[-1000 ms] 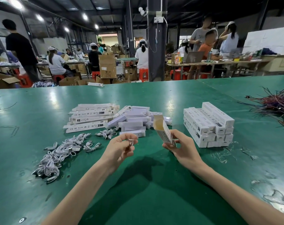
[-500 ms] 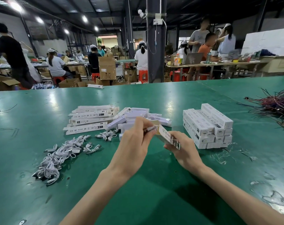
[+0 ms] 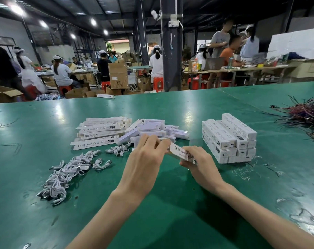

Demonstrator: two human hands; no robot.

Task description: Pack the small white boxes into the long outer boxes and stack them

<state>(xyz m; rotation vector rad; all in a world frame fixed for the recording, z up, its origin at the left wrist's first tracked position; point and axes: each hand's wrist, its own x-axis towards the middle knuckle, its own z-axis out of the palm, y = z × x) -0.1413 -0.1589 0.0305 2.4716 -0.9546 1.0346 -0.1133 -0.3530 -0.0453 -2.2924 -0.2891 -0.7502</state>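
Observation:
My right hand (image 3: pixel 199 164) grips a long white outer box (image 3: pixel 179 151) with printed marks, held above the green table (image 3: pixel 170 221). My left hand (image 3: pixel 145 159) is at the box's left end, fingers curled over it; what the fingers hold there is hidden. Behind the hands lies a loose heap of small white boxes (image 3: pixel 152 130). Flat, unfolded outer boxes (image 3: pixel 100 132) lie in a pile to the left. A neat stack of packed long boxes (image 3: pixel 229 139) stands on the right.
Bundles of white cables (image 3: pixel 66 173) lie at the left front, and a smaller bundle (image 3: pixel 118 150) sits near the flat boxes. A tangle of dark wires (image 3: pixel 303 115) sits at the far right. Other workers sit at tables beyond the far edge.
My left hand moved right from its own spot to the open end of the box. The box tipped from upright to lying nearly level between both hands.

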